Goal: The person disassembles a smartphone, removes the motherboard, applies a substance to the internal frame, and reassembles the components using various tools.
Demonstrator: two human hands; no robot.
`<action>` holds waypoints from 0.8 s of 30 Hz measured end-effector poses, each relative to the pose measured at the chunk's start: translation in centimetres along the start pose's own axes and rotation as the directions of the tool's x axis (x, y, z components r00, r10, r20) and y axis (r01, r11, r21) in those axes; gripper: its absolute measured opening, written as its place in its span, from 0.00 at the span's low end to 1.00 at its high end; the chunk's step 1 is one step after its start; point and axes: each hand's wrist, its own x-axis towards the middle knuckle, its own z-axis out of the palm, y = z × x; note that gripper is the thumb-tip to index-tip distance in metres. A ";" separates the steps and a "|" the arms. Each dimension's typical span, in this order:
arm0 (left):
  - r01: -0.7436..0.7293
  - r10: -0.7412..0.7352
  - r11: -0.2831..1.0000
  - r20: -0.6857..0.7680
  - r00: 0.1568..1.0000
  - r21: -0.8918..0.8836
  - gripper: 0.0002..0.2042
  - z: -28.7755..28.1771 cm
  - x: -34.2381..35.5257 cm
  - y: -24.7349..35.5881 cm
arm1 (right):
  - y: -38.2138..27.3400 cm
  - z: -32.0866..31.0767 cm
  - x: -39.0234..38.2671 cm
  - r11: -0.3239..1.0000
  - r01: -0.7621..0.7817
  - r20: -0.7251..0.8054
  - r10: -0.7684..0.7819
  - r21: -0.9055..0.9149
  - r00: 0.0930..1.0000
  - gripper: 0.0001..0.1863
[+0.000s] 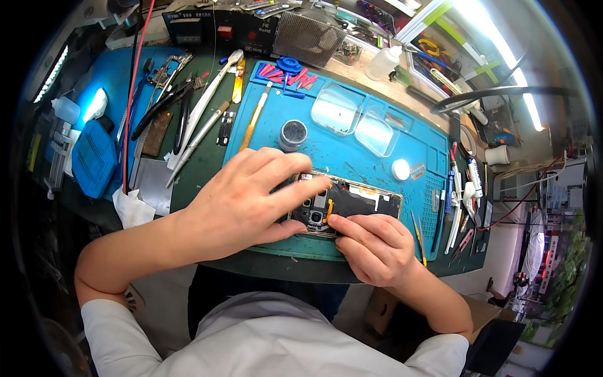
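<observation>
An opened smartphone (361, 200) lies on the blue work mat (264, 135) with its black insides and camera lenses facing up. My left hand (251, 198) spans its left end, thumb at the near edge and fingers toward the far edge. The left index finger reaches over the phone's upper part. Against the phone's near side, my right hand (380, 248) has its fingertips pinched at a small orange flex cable (330, 208), beside the camera lenses. The fingers partly hide the contact there.
Beyond the phone stand a small round jar (293, 135) and clear trays (337, 108). A white cap (401, 169) sits farther right. Tweezers (418, 239) lie near my right hand. Pliers (182, 119) and brushes (207, 94) crowd the left; pens and tools (455, 201) line the right.
</observation>
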 end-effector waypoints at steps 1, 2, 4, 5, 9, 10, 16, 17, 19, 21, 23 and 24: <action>-0.037 0.037 0.999 0.006 0.999 0.025 0.33 -0.1 0.1 0.1 | 0.1 0.1 -0.1 1.000 -0.004 -0.019 0.004 0.010 1.000 0.08; -0.041 0.042 0.998 -0.003 0.999 0.056 0.31 -0.1 0.1 0.1 | 0.1 0.0 0.0 1.000 -0.009 -0.022 0.009 0.015 1.000 0.09; -0.056 0.057 0.995 -0.004 0.998 0.083 0.30 -0.1 0.0 0.1 | 0.1 0.1 -0.1 1.000 -0.011 -0.034 0.011 0.022 0.999 0.09; -0.063 0.064 0.993 -0.004 0.998 0.097 0.30 -0.2 -0.1 0.1 | 0.1 0.1 -0.1 1.000 -0.011 -0.040 0.012 0.026 0.999 0.09; -0.118 0.129 0.986 -0.092 0.987 0.115 0.24 0.2 -0.3 -0.2 | 0.0 0.2 -0.2 1.000 -0.015 -0.058 0.016 0.019 0.998 0.10; -0.153 0.167 0.979 -0.098 0.981 0.137 0.22 0.2 -0.5 -0.2 | 0.1 0.2 -0.3 1.000 -0.013 -0.063 0.014 0.019 0.998 0.10; -0.235 0.263 0.953 -0.134 0.955 0.192 0.15 0.4 -0.6 -0.1 | 0.0 0.5 -0.5 1.000 -0.022 -0.082 0.024 0.022 0.996 0.10; -0.236 0.264 0.953 -0.139 0.955 0.189 0.15 0.4 -0.6 0.0 | 0.0 0.4 -0.4 1.000 -0.021 -0.084 0.022 0.016 0.996 0.10; -0.236 0.263 0.955 -0.145 0.954 0.177 0.15 0.4 -0.6 0.0 | -0.2 0.0 -0.2 0.999 -0.003 -0.039 0.001 -0.046 0.999 0.10; -0.243 0.267 0.956 -0.141 0.953 0.166 0.15 0.3 -0.4 0.1 | -0.4 -0.2 0.0 0.997 0.005 -0.019 -0.006 -0.072 1.000 0.09; -0.247 0.268 0.956 -0.128 0.955 0.158 0.14 0.5 -0.6 0.0 | -0.4 0.0 0.4 0.998 0.001 -0.023 -0.002 -0.064 1.000 0.08; -0.253 0.273 0.955 -0.125 0.954 0.158 0.14 0.4 -0.6 -0.1 | 0.0 0.3 0.4 0.999 0.002 -0.056 -0.004 -0.041 0.998 0.07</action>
